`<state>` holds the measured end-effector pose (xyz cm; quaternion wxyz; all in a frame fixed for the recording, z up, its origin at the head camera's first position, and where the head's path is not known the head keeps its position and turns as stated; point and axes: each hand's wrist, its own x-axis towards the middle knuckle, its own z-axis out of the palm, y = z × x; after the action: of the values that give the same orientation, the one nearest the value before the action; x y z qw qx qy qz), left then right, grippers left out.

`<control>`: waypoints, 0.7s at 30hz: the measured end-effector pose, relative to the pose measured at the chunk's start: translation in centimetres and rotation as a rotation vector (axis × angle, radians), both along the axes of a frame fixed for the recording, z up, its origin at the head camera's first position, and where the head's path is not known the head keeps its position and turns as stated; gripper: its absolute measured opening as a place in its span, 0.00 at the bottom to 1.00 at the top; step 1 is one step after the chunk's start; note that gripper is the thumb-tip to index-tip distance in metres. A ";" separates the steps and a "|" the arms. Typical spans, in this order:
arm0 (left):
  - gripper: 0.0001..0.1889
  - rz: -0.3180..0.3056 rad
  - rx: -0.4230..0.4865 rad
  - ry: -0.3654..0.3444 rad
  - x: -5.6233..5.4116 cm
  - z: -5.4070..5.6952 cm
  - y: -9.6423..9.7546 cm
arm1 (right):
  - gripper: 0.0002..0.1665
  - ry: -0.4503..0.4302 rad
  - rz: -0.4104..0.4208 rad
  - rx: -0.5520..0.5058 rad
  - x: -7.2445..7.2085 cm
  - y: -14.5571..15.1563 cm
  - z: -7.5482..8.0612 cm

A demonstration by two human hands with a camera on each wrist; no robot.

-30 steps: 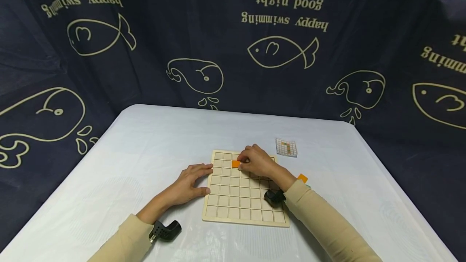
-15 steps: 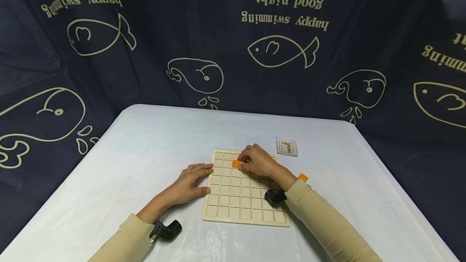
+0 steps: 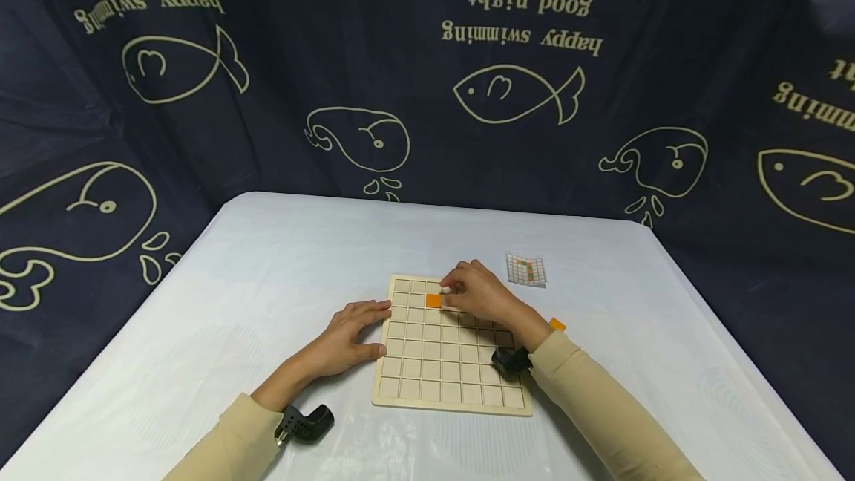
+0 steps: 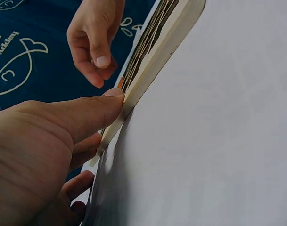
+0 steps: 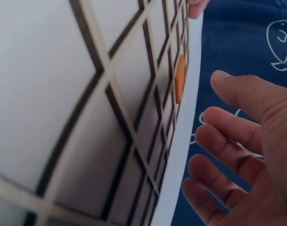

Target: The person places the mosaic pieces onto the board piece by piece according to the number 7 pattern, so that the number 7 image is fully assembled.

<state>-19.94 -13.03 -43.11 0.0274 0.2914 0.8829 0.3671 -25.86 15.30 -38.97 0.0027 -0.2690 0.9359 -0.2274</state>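
Observation:
A pale wooden grid board (image 3: 430, 370) lies on the white table. One orange square tile (image 3: 433, 300) sits in a cell of its second row from the back. My right hand (image 3: 477, 292) hovers over the board just right of that tile, its fingers loosely bent and holding nothing. In the right wrist view a gap shows between the fingers and the orange tile (image 5: 180, 77). My left hand (image 3: 344, 340) rests against the board's left edge with fairly straight fingers; the left wrist view has its thumb (image 4: 98, 110) touching the rim.
A small card (image 3: 526, 270) printed with a coloured grid lies behind the board on the right. Another orange tile (image 3: 557, 324) shows partly beyond the right sleeve. A dark printed cloth (image 3: 427, 80) hangs behind the white table (image 3: 300, 243).
My right hand has let go of the orange tile on the board and shifted slightly to the right. The left hand and the board stay where they were.

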 end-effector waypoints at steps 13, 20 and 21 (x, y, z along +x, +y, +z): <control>0.32 -0.012 0.000 0.022 -0.1 -0.2 -0.1 | 0.20 0.009 -0.023 -0.068 1.2 1.9 1.5; 0.32 -0.008 -0.002 0.011 -0.1 -0.2 0.0 | 0.20 0.019 -0.055 -0.079 1.9 3.4 2.0; 0.32 -0.008 -0.003 0.013 -0.2 -0.2 0.0 | 0.20 0.019 -0.060 -0.084 2.0 3.6 2.1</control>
<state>-20.09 -13.05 -43.36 0.0234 0.2972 0.8824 0.3639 -23.86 18.87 -36.91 -0.0241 -0.2426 0.9333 -0.2638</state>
